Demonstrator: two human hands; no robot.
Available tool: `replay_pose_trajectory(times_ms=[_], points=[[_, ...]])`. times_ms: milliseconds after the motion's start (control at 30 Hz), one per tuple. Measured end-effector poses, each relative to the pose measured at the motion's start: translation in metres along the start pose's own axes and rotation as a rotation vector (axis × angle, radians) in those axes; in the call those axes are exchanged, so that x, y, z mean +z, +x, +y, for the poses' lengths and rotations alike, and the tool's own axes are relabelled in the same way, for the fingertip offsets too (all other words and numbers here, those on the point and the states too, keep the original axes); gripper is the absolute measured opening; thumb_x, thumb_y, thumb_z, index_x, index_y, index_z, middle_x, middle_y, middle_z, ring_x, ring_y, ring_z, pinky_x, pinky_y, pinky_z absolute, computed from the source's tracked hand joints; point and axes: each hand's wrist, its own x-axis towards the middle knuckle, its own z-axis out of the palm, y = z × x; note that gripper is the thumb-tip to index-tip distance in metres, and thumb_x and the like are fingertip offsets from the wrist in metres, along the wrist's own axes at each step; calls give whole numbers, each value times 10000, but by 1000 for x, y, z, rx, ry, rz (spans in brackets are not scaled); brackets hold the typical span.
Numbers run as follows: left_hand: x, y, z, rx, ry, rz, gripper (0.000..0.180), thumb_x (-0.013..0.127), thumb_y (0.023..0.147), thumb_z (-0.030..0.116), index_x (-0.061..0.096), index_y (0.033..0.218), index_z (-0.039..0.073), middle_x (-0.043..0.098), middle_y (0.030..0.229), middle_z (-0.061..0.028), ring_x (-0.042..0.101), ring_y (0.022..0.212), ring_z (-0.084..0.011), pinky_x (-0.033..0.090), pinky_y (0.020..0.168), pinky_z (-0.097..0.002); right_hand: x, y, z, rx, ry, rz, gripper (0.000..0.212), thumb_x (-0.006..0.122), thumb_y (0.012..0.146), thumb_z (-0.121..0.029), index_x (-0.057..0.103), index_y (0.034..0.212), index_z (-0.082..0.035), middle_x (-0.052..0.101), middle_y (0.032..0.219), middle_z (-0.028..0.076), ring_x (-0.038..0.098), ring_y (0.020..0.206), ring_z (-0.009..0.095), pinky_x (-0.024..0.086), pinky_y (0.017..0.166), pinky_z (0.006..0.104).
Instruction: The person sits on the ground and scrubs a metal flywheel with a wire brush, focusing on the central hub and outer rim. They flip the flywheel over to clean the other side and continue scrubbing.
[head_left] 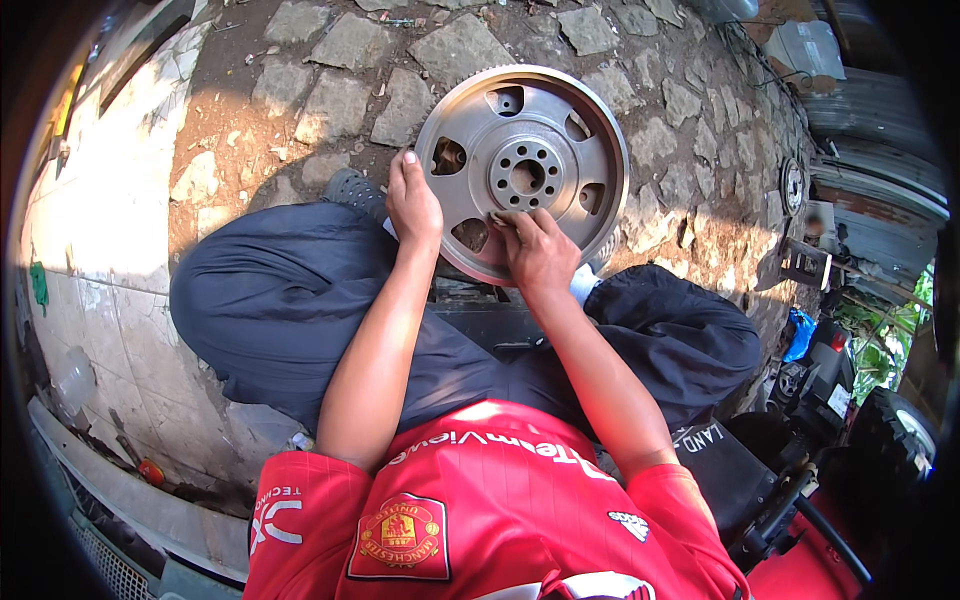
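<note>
Your right hand (540,250) bends its fingers against the near part of the metal wheel (478,178); whether they pinch anything cannot be told. Your left hand (413,208) lies along the left rim, its thumb side uppermost; how far its fingers wrap behind is hidden. Should this left hold loosen, the wheel, probably heavy, could roll or tip toward your trousered legs (290,275) or the uneven stone paving (345,105); fingertips straying into a cut-out could be nipped if it turned. The wheel lies just right of your left hand and mostly beyond your right, its bored hub far of those fingertips, the paving beyond.
</note>
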Motion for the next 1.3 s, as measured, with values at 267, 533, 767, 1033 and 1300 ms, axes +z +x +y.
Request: replay_pose_trajectory(times_ms=[267, 533, 767, 1033, 1300], points=[[1, 1, -4, 25, 33, -22, 515, 410, 1137, 426, 630, 1340, 7, 689, 1276, -272, 649, 1202, -436, 485, 1026, -474, 18, 33, -27, 46, 112, 40, 153, 809, 878, -326, 806, 973, -205, 668, 842, 36, 698, 738, 303, 547, 643, 449], [2, -2, 6, 31, 36, -5, 522, 407, 1139, 427, 628, 1334, -4, 700, 1268, -259, 657, 1185, -420, 486, 1020, -466, -2, 8, 9, -7, 97, -25, 153, 850, 840, -295, 780, 890, -168, 673, 814, 34, 695, 717, 292, 538, 621, 415], [1, -6, 11, 14, 76, 8, 497, 411, 1139, 419, 633, 1317, 12, 703, 1238, -260, 662, 1163, -417, 487, 1003, -468, 14, 28, -28, 103, 66, -4, 167, 831, 856, -289, 760, 909, -147, 699, 859, 58, 713, 771, 326, 550, 655, 453], [0, -8, 7, 9, 59, 0, 487, 419, 1136, 419, 636, 1307, 18, 711, 1214, -240, 664, 1145, -415, 489, 999, -463, 21, 17, -32, 125, 98, 119, 208, 810, 865, -301, 691, 893, -133, 688, 872, 61, 708, 761, 337, 559, 641, 472], [2, -6, 11, 6, 64, 7, 506, 413, 1134, 436, 634, 1315, 19, 705, 1239, -255, 659, 1176, -416, 488, 1009, -470, 11, 0, -13, 173, 103, 58, 186, 834, 849, -298, 753, 905, -140, 707, 849, 69, 712, 756, 338, 549, 659, 461]])
